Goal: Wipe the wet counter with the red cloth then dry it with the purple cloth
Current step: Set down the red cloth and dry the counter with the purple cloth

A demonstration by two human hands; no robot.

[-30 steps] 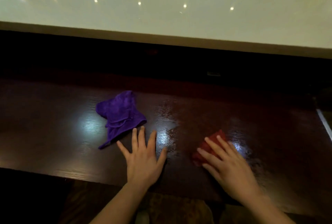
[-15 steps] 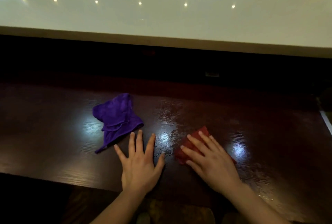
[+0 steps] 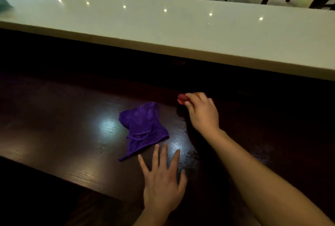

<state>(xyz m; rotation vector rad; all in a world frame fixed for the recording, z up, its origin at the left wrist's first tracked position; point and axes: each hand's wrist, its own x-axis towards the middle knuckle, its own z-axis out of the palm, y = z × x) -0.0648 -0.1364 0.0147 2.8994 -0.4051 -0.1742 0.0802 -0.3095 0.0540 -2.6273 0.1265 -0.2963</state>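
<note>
1. Right hand (image 3: pixel 203 113): now extended to the far edge of the counter (image 3: pixel 54 126), at about 1 o'clock from the purple cloth (image 3: pixel 143 127); half a second ago low and near, just right of the left hand.
2. Grip: fingers curled, pinching the bunched red cloth (image 3: pixel 181 98); only a small fold visible.
3. Left hand (image 3: pixel 163 184): flat on the counter, fingers spread, holding nothing, unmoved.
4. Purple cloth: crumpled, untouched, at 11 o'clock from the left hand.
5. Wet sheen visible at 1 o'clock from the left hand.
6. Judgement: wet wipe under way, stroke reaching far; drying not yet begun.
</note>
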